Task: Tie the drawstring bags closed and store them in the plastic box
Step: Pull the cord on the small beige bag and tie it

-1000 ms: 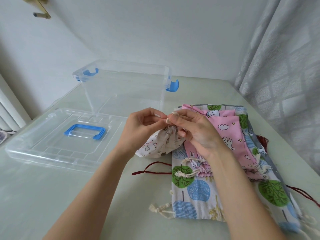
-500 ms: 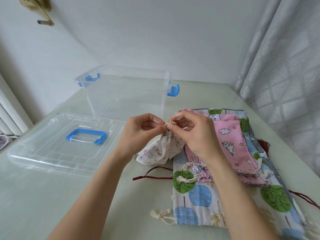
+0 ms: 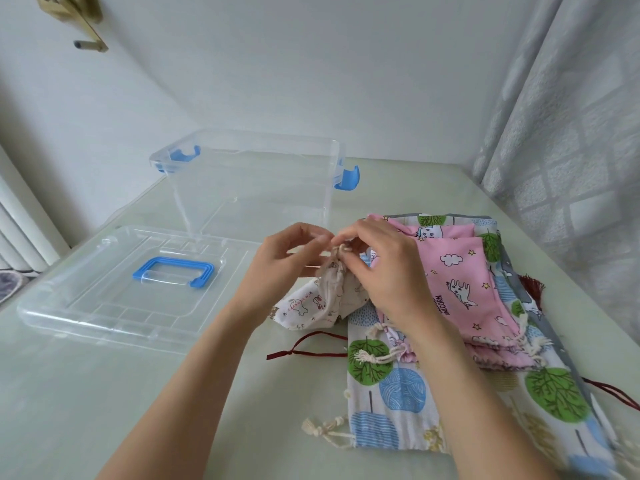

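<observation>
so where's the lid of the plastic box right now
In the head view the clear lid lies flat on the table's left side, blue handle up, in front of the open plastic box, left of the left hand.

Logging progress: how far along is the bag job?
Done: nothing stored; the box stands open with no bags visible inside, its lid lying beside it. In hand: both the left hand and the right hand pinch the cord at the neck of the small white bag, mid-tie. Left: the pink bags and tree-print bag lie stacked, not yet boxed.
</observation>
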Tool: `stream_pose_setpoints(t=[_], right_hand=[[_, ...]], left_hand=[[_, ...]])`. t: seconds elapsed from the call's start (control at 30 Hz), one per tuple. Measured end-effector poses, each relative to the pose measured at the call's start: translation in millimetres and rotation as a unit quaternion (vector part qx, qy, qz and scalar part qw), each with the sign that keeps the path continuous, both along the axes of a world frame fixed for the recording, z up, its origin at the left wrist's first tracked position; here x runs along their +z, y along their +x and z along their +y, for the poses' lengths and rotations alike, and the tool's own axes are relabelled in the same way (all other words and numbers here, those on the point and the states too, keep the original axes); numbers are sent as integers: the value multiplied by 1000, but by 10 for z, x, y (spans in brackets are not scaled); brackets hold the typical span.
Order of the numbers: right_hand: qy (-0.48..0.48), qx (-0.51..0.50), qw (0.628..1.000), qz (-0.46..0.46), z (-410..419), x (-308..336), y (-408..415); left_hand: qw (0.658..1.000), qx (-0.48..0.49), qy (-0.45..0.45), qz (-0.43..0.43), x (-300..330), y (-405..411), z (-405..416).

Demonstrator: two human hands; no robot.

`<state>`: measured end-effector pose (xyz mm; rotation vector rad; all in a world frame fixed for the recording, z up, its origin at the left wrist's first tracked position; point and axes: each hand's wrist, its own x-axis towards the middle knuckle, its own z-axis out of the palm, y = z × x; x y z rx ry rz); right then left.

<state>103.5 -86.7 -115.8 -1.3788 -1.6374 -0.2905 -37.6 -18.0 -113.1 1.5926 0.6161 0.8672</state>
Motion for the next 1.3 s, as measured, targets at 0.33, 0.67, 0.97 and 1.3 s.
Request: stream_pose_setpoints(t=[0.33, 0.67, 0.97, 1.3], right_hand=[[17, 21, 999, 42, 1, -23, 21], [15, 67, 996, 52, -6, -17, 99], [27, 82, 994, 66, 12, -35, 95], [-16, 28, 992, 121, -35, -12, 236]], left_hand=[[999, -33, 17, -37, 24, -63, 17], [998, -1, 39, -45, 12, -45, -4], [992, 67, 103, 2, 26, -14, -21], [957, 164, 230, 61, 100, -76, -54]])
